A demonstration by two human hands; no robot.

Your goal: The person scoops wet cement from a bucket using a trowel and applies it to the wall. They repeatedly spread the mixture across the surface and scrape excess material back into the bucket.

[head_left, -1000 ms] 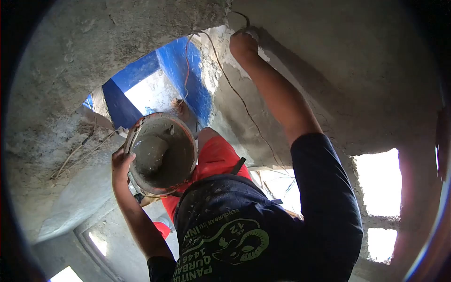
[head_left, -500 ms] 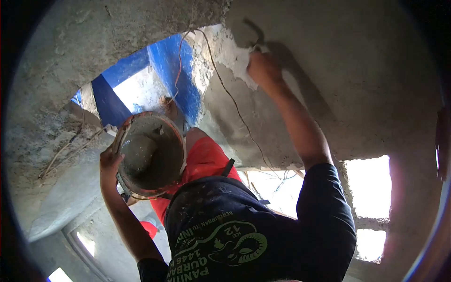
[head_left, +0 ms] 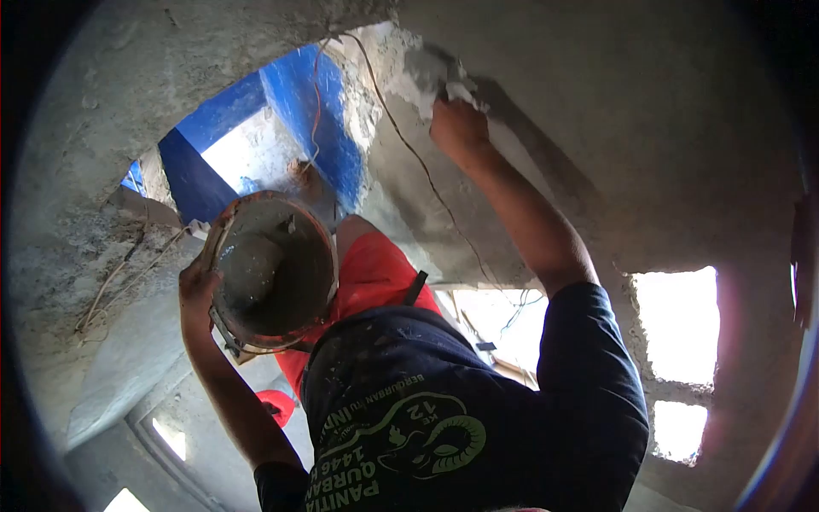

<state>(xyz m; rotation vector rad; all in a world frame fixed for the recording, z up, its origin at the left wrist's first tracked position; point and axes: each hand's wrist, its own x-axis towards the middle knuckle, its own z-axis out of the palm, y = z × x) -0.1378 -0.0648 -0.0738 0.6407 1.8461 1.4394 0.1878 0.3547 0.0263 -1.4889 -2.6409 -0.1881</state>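
Plastering overhead, pan in one hand and trowel in the other

The left hand (head_left: 198, 286) grips the rim of a round pan (head_left: 294, 294), held up beside the chest with grey mortar (head_left: 252, 273) inside. It is probably heavy and sloppy when tilted, so the rim is the likely place to hold it, with the pan kept level. The right hand (head_left: 459, 128) is clenched on a trowel (head_left: 450, 78), pressing pale plaster against the rough wall (head_left: 640, 128) next to a thin wire (head_left: 409, 149).
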